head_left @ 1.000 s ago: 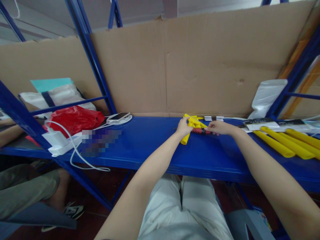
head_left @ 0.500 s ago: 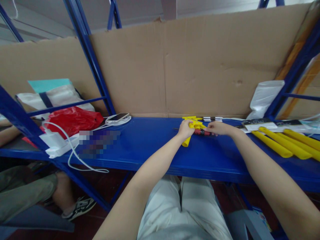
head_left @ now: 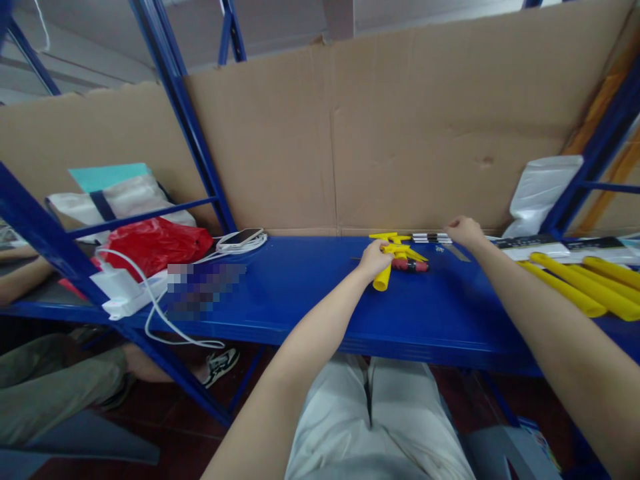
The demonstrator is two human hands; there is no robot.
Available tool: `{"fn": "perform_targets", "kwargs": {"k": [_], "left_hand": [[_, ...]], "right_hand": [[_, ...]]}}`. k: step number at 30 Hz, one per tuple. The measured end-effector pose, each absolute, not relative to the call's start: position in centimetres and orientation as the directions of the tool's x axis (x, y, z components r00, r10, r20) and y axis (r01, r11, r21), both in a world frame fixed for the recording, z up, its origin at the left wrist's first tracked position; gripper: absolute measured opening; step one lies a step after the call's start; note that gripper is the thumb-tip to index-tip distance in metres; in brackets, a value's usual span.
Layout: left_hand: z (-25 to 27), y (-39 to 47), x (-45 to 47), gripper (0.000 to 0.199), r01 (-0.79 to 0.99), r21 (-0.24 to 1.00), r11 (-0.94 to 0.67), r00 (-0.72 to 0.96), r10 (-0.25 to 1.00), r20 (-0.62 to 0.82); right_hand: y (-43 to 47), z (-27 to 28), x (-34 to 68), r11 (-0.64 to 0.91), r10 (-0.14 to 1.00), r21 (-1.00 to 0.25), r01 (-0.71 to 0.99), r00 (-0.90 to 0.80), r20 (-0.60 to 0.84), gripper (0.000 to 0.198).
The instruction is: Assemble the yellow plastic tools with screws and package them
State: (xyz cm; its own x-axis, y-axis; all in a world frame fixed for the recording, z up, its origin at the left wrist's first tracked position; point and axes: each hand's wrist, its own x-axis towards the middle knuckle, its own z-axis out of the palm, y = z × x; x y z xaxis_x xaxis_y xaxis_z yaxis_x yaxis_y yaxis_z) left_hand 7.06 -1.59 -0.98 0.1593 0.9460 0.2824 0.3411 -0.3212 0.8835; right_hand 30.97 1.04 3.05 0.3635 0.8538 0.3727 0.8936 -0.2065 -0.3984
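Observation:
My left hand [head_left: 374, 261] is closed around a yellow plastic piece [head_left: 383, 277] made of a round tube with flat arms at its top, held over the table. Just behind and right of it lies a screwdriver [head_left: 411, 265] with a red and black handle; a thin shaft pokes out left of my hand. Another yellow armed part [head_left: 385, 237] lies farther back. My right hand [head_left: 465, 230] is raised near the cardboard, its fingers bent together; whatever they hold is too small to make out. Below it are tiny screw-like bits [head_left: 440, 249] and a flat strip [head_left: 457, 253].
Several yellow tubes [head_left: 590, 287] and black-and-white packets [head_left: 595, 248] lie at the right of the blue table [head_left: 300, 293]. Cardboard [head_left: 400, 133] stands behind. At left are a phone [head_left: 245, 237], white cables, a power strip [head_left: 135, 300], a red bag [head_left: 160, 243] and another person's arm.
My right hand has left the yellow piece and screwdriver handle and moved right and up toward the back. My left hand stays on the yellow piece, which has turned slightly.

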Motion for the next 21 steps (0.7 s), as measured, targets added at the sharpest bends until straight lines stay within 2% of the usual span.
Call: {"fn": "perform_targets", "kwargs": {"k": [2, 6, 10, 13, 16, 21], "left_hand": [[-1.0, -1.6, 7.1, 0.038, 0.345, 0.882, -0.320, 0.163, 0.946, 0.279], [-1.0, -1.6, 7.1, 0.041, 0.353, 0.880, -0.318, 0.182, 0.946, 0.268], [-1.1, -1.4, 7.1, 0.041, 0.350, 0.881, -0.319, 0.180, 0.945, 0.272], [-1.0, -1.5, 7.1, 0.041, 0.335, 0.888, -0.315, 0.173, 0.947, 0.270], [-0.9, -1.7, 7.1, 0.041, 0.319, 0.896, -0.308, 0.173, 0.949, 0.265], [-0.8, -1.9, 7.2, 0.039, 0.287, 0.905, -0.313, 0.158, 0.948, 0.278]], "right_hand": [[2.5, 2.5, 31.4, -0.205, 0.868, -0.374, 0.905, 0.344, 0.358, 0.031], [4.0, 1.4, 30.7, -0.345, 0.864, -0.329, 0.879, 0.434, 0.254, 0.051], [4.0, 0.7, 29.6, -0.434, 0.835, -0.404, 0.805, 0.528, 0.156, 0.059], [4.0, 0.2, 29.0, -0.443, 0.810, -0.504, 0.742, 0.572, 0.130, 0.058], [4.1, -0.2, 28.3, -0.466, 0.749, -0.584, 0.665, 0.648, 0.141, 0.048], [3.6, -0.1, 27.4, -0.448, 0.649, -0.635, 0.629, 0.718, 0.253, 0.037]]}}
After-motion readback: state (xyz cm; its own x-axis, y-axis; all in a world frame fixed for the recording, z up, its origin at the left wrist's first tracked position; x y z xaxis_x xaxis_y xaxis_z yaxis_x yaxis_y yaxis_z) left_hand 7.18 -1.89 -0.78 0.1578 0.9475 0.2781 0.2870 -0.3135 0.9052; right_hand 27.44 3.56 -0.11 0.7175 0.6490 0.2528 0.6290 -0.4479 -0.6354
